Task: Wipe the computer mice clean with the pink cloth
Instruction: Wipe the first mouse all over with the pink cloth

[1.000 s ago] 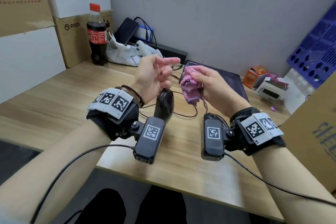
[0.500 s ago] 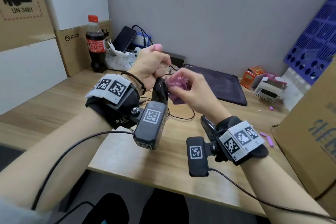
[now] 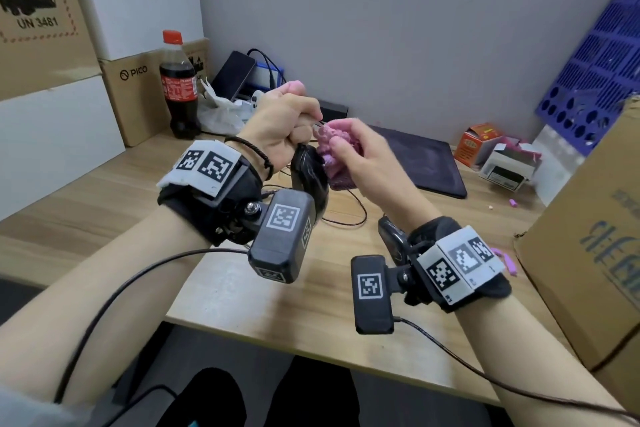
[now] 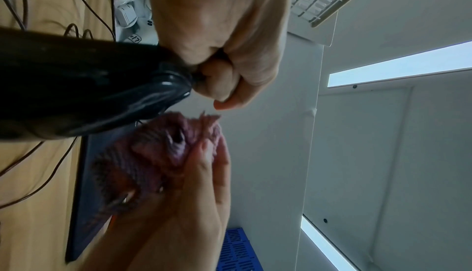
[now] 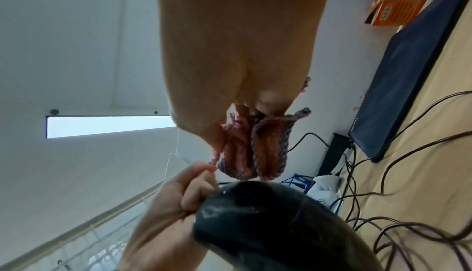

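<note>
A glossy black mouse (image 3: pixel 306 173) hangs in the air above the wooden desk (image 3: pixel 104 204), front end up. My left hand (image 3: pixel 291 125) is curled into a fist, pinching the cable right at the mouse's front (image 4: pixel 89 89). My right hand (image 3: pixel 360 156) grips the bunched pink cloth (image 3: pixel 332 146) and holds it against the mouse's right side. From the left wrist the cloth (image 4: pixel 153 154) sits just under the mouse's nose. From the right wrist the cloth (image 5: pixel 255 150) touches the mouse (image 5: pixel 281 225). A dark rounded object (image 3: pixel 391 239) lies half hidden behind my right wrist.
A dark mouse pad (image 3: pixel 426 163) lies behind the hands, with thin cables (image 3: pixel 346 215) looping in front of it. A cola bottle (image 3: pixel 178 87) and stacked boxes (image 3: pixel 138 94) stand at the back left. A large cardboard box (image 3: pixel 588 253) crowds the right; small boxes (image 3: pixel 478 142) sit at the back right.
My left hand's fingers have curled from loosely extended into a fist on the cable. The right hand brought the cloth left against the hanging mouse, and its wrist dropped lower.
</note>
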Available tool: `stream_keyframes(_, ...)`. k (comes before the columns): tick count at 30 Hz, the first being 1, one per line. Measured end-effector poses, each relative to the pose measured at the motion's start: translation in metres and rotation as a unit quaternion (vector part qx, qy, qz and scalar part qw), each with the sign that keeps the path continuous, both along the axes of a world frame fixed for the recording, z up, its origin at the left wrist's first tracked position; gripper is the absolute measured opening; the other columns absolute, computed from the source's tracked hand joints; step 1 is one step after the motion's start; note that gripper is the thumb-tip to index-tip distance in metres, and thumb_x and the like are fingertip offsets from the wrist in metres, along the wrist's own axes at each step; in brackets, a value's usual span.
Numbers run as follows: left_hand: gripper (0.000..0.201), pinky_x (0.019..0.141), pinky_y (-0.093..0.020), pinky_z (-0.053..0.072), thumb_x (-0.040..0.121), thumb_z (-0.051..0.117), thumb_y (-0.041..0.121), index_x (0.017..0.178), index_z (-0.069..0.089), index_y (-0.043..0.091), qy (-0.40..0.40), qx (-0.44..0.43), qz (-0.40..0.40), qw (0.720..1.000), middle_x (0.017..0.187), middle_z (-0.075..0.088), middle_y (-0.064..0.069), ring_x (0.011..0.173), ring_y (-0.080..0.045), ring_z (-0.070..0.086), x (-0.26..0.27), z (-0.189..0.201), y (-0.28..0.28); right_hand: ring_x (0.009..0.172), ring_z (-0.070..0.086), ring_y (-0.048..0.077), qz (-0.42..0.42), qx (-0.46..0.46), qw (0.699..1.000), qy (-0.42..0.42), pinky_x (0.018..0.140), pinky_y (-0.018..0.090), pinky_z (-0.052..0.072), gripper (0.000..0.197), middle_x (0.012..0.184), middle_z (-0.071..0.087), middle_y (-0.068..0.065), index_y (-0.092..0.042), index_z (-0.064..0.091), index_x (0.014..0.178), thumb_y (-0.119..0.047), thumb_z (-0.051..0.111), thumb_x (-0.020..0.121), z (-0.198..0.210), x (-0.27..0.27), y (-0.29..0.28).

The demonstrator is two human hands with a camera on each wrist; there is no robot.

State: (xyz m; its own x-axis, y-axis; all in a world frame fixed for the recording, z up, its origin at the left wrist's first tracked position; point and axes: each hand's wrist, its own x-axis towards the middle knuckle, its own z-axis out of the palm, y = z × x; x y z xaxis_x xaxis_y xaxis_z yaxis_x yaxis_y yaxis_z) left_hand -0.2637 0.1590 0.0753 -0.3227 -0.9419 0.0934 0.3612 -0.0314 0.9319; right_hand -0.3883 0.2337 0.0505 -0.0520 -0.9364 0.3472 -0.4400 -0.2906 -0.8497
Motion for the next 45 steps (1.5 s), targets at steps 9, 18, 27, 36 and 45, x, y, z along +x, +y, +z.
stream_keyframes(9, 0.054, 0.028, -0.016, 0.014, 0.082, 0.040, -0.022, 0.062, 0.016, 0.022, 0.037, 0.026, 0.040, 0.998, 0.048, 0.019, 0.007, 0.033, -0.003, 0.014, -0.002, -0.004, -0.002, 0.117, 0.057, 0.000, 0.090, 0.084, 0.992, 0.031, 0.104, 0.026, 0.045, 0.082, 0.130, 0.057, -0.008, -0.022, 0.039, 0.140, -0.025, 0.085, 0.072, -0.018, -0.002, 0.000)
stream_keyframes(18, 0.051, 0.031, -0.016, 0.015, 0.084, 0.041, -0.019, 0.065, 0.019, 0.023, 0.067, 0.049, 0.057, 0.995, 0.056, 0.016, 0.004, 0.035, -0.005, 0.014, -0.004, -0.007, -0.002, 0.113, 0.059, 0.006, 0.079, 0.079, 0.994, 0.000, 0.097, 0.029, 0.050, 0.054, 0.124, 0.061, -0.006, -0.024, 0.046, 0.134, -0.035, 0.070, 0.087, -0.017, -0.003, 0.001)
stream_keyframes(27, 0.029, 0.058, -0.021, 0.035, 0.092, 0.049, -0.002, 0.070, 0.043, 0.017, 0.029, -0.013, -0.020, 0.999, 0.062, 0.038, 0.004, 0.054, -0.009, 0.037, -0.002, -0.008, 0.007, 0.094, 0.066, 0.009, -0.001, 0.045, 0.998, -0.034, 0.079, 0.026, 0.054, 0.033, 0.101, 0.069, -0.007, -0.026, 0.062, 0.110, -0.031, 0.075, 0.080, -0.021, -0.005, -0.009)
stream_keyframes(36, 0.049, 0.102, -0.035, 0.047, 0.080, 0.069, 0.029, 0.124, 0.053, 0.015, -0.114, -0.054, -0.143, 0.982, 0.121, 0.064, -0.008, 0.107, -0.021, 0.064, 0.016, -0.035, 0.001, 0.105, 0.067, 0.019, -0.017, 0.036, 0.988, -0.149, 0.096, 0.040, 0.052, 0.063, 0.113, 0.070, 0.005, -0.015, 0.061, 0.120, -0.046, 0.077, 0.067, -0.025, -0.026, -0.013)
stream_keyframes(45, 0.045, 0.096, -0.039, 0.053, 0.097, 0.050, 0.039, 0.128, 0.060, 0.009, -0.171, -0.040, -0.252, 0.952, 0.124, 0.067, -0.010, 0.106, -0.031, 0.067, 0.015, -0.043, 0.011, 0.115, 0.063, 0.026, 0.058, 0.101, 0.978, -0.175, 0.104, 0.052, 0.045, 0.059, 0.124, 0.066, 0.013, -0.007, 0.052, 0.129, -0.033, 0.073, 0.080, -0.025, -0.033, -0.010)
